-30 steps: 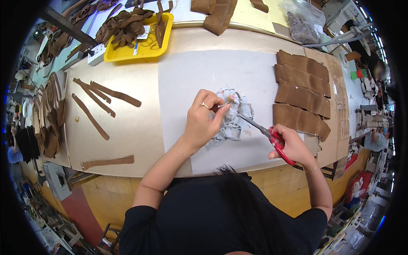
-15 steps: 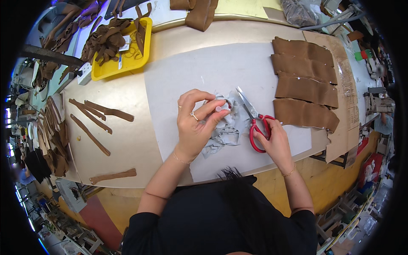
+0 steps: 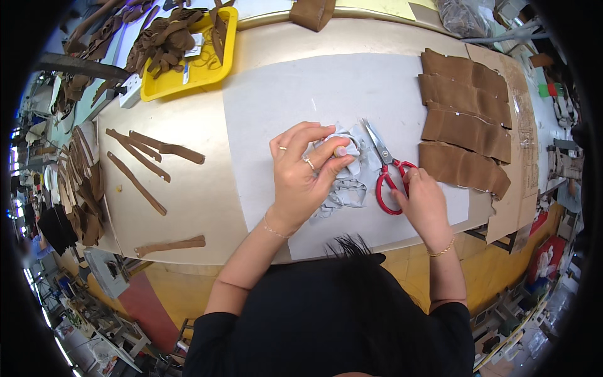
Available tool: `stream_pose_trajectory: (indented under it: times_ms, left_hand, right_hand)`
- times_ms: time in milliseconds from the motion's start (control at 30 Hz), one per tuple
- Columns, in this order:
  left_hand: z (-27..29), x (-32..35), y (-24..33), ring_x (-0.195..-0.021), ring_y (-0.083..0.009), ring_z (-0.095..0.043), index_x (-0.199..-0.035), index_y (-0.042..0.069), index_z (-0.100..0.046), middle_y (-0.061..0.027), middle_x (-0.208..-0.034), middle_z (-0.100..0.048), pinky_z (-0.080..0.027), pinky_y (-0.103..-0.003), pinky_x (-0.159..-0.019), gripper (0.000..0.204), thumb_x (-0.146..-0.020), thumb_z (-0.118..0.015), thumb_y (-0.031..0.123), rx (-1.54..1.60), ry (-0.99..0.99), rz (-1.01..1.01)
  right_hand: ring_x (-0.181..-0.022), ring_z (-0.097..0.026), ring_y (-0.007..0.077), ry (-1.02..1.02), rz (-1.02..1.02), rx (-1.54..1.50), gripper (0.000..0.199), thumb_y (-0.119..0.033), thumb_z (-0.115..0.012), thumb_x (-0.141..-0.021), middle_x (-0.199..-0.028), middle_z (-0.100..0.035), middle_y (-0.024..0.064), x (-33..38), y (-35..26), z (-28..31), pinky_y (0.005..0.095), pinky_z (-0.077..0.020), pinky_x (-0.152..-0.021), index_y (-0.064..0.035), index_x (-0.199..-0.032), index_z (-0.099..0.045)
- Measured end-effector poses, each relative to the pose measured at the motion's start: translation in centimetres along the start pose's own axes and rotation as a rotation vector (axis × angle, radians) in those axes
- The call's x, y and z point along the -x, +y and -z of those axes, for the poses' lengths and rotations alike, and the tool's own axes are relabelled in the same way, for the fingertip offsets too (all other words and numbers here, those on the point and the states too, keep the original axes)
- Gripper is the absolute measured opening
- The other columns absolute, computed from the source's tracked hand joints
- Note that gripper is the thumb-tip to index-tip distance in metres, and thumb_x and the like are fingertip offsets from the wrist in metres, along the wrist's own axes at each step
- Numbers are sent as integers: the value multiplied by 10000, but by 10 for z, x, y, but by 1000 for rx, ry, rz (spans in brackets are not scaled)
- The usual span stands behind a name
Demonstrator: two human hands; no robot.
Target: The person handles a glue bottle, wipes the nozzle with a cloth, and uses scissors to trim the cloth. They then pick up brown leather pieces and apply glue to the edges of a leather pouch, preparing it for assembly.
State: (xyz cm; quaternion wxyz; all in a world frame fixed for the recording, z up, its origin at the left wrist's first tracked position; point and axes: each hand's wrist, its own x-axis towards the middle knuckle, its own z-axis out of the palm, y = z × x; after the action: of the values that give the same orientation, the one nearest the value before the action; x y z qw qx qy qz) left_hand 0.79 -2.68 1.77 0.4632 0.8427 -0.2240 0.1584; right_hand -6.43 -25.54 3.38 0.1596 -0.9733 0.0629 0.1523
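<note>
Tabletop (image 3: 188, 207): long, tan, glossy, crossing a crowded workshop; orange-yellow floor below the near edge, benches and clutter at both ends. Overlaid at centre with a large white paper sheet (image 3: 282, 100).

Surroundings: yellow tray (image 3: 210, 72) at far left, heaped with brown leather offcuts; loose brown leather strips (image 3: 157, 147) on bare tabletop at left, one more strip near the front edge; four brown leather panels (image 3: 465, 119) stacked in a column at right, overlapping the sheet's edge and brown cardboard beneath; brown leather block at the far edge; clear plastic bag at far right. Nothing between hands and work.

Work piece: crumpled grey fabric scraps (image 3: 348, 182), mid-sheet, between both hands. Left hand (image 3: 301, 176) laid over the scraps, grip pinching a fold between thumb and fingertips.

Red-handled scissors (image 3: 386, 169): flat on the sheet, just right of the scraps, blades closed. Long axis running away from the body, tips pointing to the far side and slightly left, handles nearest the body. Right hand (image 3: 424, 204) with fingers curled at the handle loops; grip on the handle, not clearly through the loops.
</note>
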Motion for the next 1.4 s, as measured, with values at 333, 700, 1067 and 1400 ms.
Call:
stream_pose_trajectory:
  times_ms: [333,700,1067,1400]
  left_hand:
    - [10,18,3,-827,-114,-525,-1116,64,-565,-52,-1093,-505,-446,-263,-726,465,-739,-822,154,287,84,244]
    - [6,16,5,-724,-69,-517,-879,-21,-599,-29,-895,-534,-435,-210,-616,89,-865,-680,14,593,11,354]
    - [4,18,0,-707,-106,-567,-857,-17,-636,-49,-846,-573,-478,-236,-642,94,-838,-706,43,653,27,338]
    - [2,22,1,-696,-115,-588,-848,-21,-667,-57,-848,-585,-475,-240,-607,66,-806,-712,4,640,40,276]
  right_hand:
    - [-758,-639,212,-34,-226,-361,420,-75,-688,-712,-892,-632,135,11,34,-16,336,-509,-665,42,-1079,-522]
    - [-619,-398,51,-335,43,-926,570,-473,-835,-691,-695,-435,-65,56,28,29,203,-329,-568,-54,-930,-531]
    - [-598,-446,96,-460,152,-571,747,-726,-694,-692,-635,-468,-14,20,-1,59,253,-365,-558,-22,-910,-569]
    - [-524,-386,81,-428,83,-491,651,-622,-798,-651,-542,-432,-18,11,-9,64,256,-329,-486,-24,-732,-553]
